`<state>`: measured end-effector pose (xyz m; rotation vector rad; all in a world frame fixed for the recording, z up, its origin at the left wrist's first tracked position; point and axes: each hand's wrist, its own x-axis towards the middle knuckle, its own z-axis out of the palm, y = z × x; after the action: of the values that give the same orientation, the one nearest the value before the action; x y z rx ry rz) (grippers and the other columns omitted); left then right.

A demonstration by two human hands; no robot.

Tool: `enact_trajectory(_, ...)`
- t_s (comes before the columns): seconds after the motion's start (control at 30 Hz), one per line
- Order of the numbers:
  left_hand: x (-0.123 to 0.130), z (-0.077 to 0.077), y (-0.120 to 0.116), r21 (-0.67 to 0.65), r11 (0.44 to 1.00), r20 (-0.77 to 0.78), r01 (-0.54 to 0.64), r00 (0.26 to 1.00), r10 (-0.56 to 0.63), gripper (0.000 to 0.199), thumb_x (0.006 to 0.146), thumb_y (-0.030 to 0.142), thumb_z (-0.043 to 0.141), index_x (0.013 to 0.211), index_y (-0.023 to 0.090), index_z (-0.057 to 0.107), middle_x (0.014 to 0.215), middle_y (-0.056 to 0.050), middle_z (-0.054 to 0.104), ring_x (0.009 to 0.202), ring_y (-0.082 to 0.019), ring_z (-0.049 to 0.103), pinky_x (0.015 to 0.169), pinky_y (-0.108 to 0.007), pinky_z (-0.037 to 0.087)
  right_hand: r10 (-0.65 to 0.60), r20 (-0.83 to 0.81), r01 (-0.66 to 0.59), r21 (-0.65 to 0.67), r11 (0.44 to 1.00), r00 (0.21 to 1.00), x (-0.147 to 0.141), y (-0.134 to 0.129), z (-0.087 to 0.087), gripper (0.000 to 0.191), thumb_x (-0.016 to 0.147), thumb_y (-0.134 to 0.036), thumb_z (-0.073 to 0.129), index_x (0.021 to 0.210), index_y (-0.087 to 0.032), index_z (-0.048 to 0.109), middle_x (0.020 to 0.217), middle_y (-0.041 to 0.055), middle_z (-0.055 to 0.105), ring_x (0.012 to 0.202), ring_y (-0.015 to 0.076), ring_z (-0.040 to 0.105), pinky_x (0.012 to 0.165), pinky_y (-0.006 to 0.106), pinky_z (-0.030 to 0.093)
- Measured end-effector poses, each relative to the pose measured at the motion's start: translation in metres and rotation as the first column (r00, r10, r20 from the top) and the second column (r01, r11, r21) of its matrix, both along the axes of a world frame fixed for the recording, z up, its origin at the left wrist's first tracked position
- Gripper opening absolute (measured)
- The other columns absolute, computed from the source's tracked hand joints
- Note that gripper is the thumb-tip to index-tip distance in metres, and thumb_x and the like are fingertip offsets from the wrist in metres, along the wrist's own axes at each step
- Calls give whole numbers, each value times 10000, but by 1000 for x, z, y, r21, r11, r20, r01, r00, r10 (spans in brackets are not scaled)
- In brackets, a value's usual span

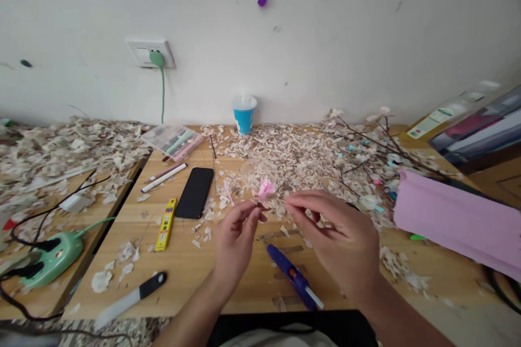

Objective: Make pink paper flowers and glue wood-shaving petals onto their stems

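Note:
A small pink paper-like flower [266, 188] stands up from the fingertips of my left hand [240, 233], which pinches it near its base. Just to the right, my right hand [337, 233] has thumb and forefinger pressed together; whatever sits at their tips is too small to make out. The two hands are a short gap apart above the table. Below and between them lies a blue glue gun [290, 274] with a white glue stick in its back end. Pale dried petals [293, 154] cover the tabletop behind the hands.
To the left lie a black phone [195, 193], a yellow box [165, 225], a white pen [164, 178] and a black-handled scraper [130, 301]. A blue cup [244, 116] stands by the wall. Branches [391, 146] and pink paper [456, 217] are right; a green power strip [57, 260] is left.

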<state>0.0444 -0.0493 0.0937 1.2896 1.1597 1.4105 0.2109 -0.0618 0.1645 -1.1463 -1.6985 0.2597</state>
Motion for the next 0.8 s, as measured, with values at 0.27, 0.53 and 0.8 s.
enact_trajectory(0.27, 13, 5, -18, 177, 983, -148, 56, 989, -29, 152, 940, 304, 639, 1007, 222, 747, 870, -46, 766, 775, -156, 720, 715, -235, 579, -21, 141, -3, 169, 986, 990, 10, -30, 16, 282, 865, -50, 665, 1074, -237, 699, 960, 33, 734, 889, 164, 679, 799, 322, 577)
enact_trajectory(0.53, 22, 5, -28, 295, 952, -203, 80, 979, -19, 197, 946, 193, 615, 1077, 271, 739, 1035, -42, 773, 883, -156, 722, 797, -249, 581, 19, 180, -43, 130, 991, 984, 19, -43, 12, 347, 853, -15, 665, 1151, -193, 652, 1033, 51, 701, 960, 163, 641, 856, 319, 550)
enact_trajectory(0.8, 21, 5, -27, 340, 935, -258, 101, 966, -10, 284, 944, 149, 602, 1181, 262, 710, 1050, -53, 772, 878, -154, 718, 792, -248, 576, -22, 221, -16, 168, 986, 975, 21, -45, 13, 311, 870, -35, 663, 1145, -179, 645, 1037, 59, 698, 958, 162, 634, 871, 317, 541)
